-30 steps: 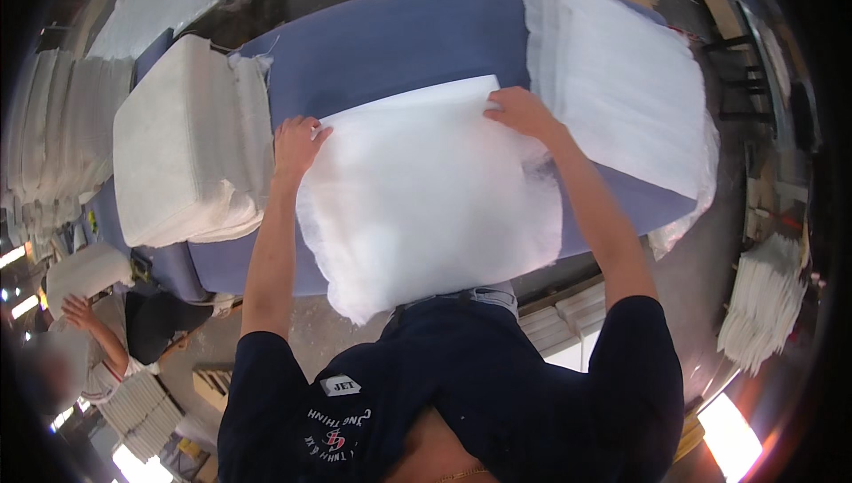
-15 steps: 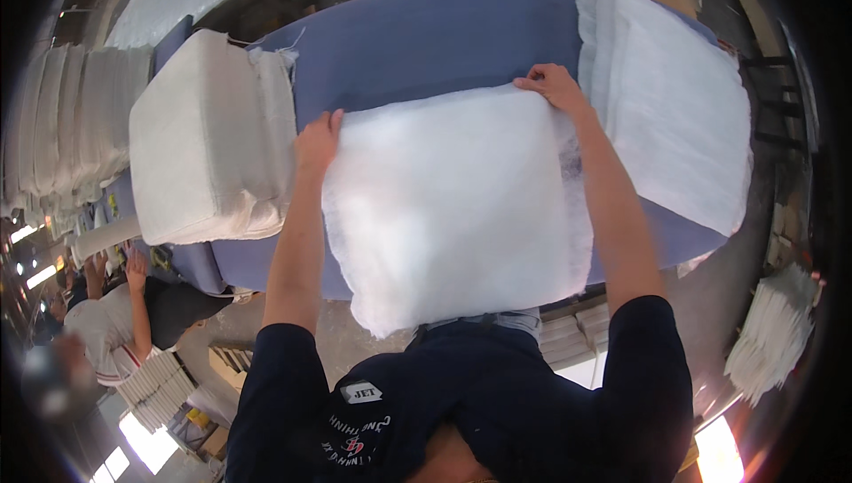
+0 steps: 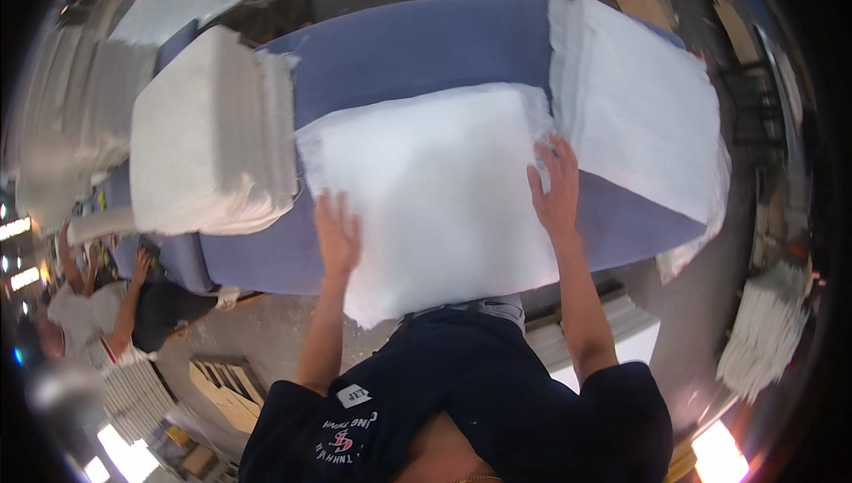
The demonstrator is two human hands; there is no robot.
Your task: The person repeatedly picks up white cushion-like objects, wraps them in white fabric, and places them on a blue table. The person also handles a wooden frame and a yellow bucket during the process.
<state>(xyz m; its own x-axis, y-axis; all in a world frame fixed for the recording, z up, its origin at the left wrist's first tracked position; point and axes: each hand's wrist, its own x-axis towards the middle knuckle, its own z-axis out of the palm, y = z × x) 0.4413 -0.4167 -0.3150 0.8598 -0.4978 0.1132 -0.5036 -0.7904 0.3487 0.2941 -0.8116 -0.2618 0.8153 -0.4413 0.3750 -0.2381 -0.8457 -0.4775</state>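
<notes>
A square of fluffy white padding (image 3: pixel 435 190) lies on the blue-covered table (image 3: pixel 417 39) in front of me, its near edge against my waist. My left hand (image 3: pixel 338 233) is at its left side, open, with the fingers stretched out. By its right edge, my right hand (image 3: pixel 556 186) is open too, with fingers apart. Whether either hand presses on the padding or hovers just over it, I cannot tell. A stack of off-white fabric-covered squares (image 3: pixel 177 133) stands to the left, and a pile of white padding sheets (image 3: pixel 643 102) to the right.
More white stacks (image 3: pixel 84 110) rise at the far left. Below them, a co-worker (image 3: pixel 98 314) bends at the table's left end. Slatted wooden pieces (image 3: pixel 222 385) lie on the floor at lower left. At the right, another bundle of white sheets (image 3: pixel 763 332) stands away from the table.
Both hands have let go of the padding's far edge and come back toward me along its sides, fingers spreading. The padding now lies flatter, its far corners uncovered.
</notes>
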